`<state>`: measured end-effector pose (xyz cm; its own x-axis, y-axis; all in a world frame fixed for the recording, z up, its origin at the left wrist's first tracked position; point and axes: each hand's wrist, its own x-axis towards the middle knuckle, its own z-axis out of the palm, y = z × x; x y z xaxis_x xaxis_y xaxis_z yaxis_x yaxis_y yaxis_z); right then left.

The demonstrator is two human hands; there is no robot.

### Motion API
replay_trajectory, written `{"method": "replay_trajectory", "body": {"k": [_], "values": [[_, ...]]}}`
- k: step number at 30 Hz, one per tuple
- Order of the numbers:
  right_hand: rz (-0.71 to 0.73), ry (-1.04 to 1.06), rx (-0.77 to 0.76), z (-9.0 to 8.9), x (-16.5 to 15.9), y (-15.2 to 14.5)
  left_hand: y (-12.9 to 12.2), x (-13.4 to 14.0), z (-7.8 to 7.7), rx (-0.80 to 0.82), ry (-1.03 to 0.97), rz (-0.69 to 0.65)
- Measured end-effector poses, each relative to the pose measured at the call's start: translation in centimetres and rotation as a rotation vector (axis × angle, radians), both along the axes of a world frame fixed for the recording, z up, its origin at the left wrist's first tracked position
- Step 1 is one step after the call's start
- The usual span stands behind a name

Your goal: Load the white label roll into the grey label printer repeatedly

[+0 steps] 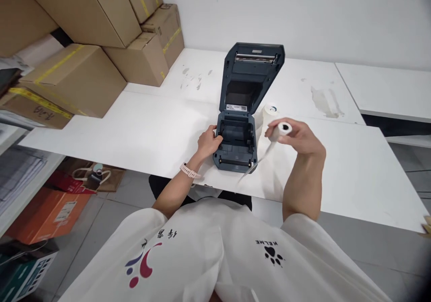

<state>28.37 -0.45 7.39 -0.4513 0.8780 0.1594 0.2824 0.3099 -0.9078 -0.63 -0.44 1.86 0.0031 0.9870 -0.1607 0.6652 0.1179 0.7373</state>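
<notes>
A dark blue-grey label printer point(235, 153) sits on the white table with its lid point(252, 75) raised and its roll bay bare. My left hand point(209, 142) grips the printer's left side, thumb over the edge at the bay and fingers along the outer wall. To the right of the printer, my right hand point(299, 135) holds a white paper roll point(283, 130) above the table, its hollow core facing up toward me. A loose strip of paper hangs from the roll toward the printer's front right corner. Behind the printer's right side stands another white roll point(270, 109).
Cardboard boxes point(84, 75) with yellow tape are stacked at the table's left end. A white wall point(303, 19) rises behind. The white table point(161, 135) has its front edge close to my body. An orange box point(50, 214) lies on the floor at left.
</notes>
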Motion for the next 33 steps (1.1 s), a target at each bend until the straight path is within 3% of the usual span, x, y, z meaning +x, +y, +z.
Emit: {"method": "replay_trajectory", "body": {"k": [2, 4, 7, 9, 12, 17, 20, 23, 27, 33], "values": [[0.098, -0.215, 0.087, 2.2, -2.9, 1.1, 0.1, 0.0, 0.0, 0.009, 0.001, 0.007], [0.131, -0.520, 0.177, 2.9, -6.4, 2.6, 0.1, 0.0, -0.2, 0.009, -0.001, 0.012], [0.116, -0.958, 0.256, 1.5, -10.8, 4.6, 0.1, -0.1, -0.6, 0.014, -0.021, 0.016], [0.125, -1.102, 0.258, 0.1, -12.4, 4.8, 0.0, -0.1, -1.1, 0.026, -0.064, 0.027], [0.106, -1.081, 0.297, -1.3, -12.4, 3.4, -0.1, -0.1, -1.8, 0.034, -0.159, 0.060], [-0.120, -0.682, 0.472, -2.7, -10.3, -2.7, -0.3, 0.2, -2.2, 0.000, -0.383, 0.067], [-0.206, -0.522, 0.478, -4.0, -10.0, -6.7, -0.4, 0.3, -2.1, -0.054, -0.500, 0.006], [-0.257, -0.492, 0.480, -5.0, -10.4, -9.3, -0.4, 0.3, -2.0, -0.082, -0.534, -0.015], [-0.286, -0.529, 0.470, -5.2, -10.7, -10.3, -0.2, 0.3, -2.2, -0.083, -0.573, -0.004], [-0.206, -0.620, 0.437, -4.2, -10.1, -9.7, -0.3, 0.3, -2.1, -0.086, -0.581, -0.032]]}}
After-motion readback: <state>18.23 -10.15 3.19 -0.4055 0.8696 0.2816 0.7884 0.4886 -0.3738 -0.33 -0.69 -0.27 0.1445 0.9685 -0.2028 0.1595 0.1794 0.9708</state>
